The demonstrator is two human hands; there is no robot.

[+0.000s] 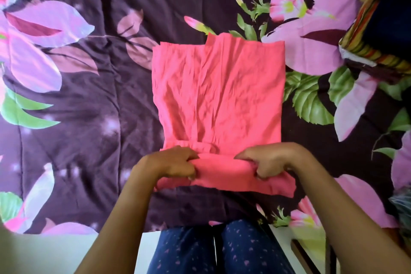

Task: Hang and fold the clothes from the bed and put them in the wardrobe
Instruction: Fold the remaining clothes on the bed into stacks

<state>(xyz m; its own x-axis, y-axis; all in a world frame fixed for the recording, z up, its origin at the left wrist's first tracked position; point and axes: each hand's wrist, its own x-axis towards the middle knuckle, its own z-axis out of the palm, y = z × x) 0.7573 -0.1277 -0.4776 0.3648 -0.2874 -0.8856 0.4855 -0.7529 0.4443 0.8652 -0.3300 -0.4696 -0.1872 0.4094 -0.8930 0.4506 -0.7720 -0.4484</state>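
Head view shows you midway through a fold. Your left hand (178, 163) and right hand (266, 161) each curl their fingers round the near end of the pink garment (218, 91). It lies flat on the floral bedspread (77, 95), its sides seemingly turned in. Finishing this fold and putting it away are left; no wardrobe is in sight. A striped bundle (364, 18) at far right may be more clothes.
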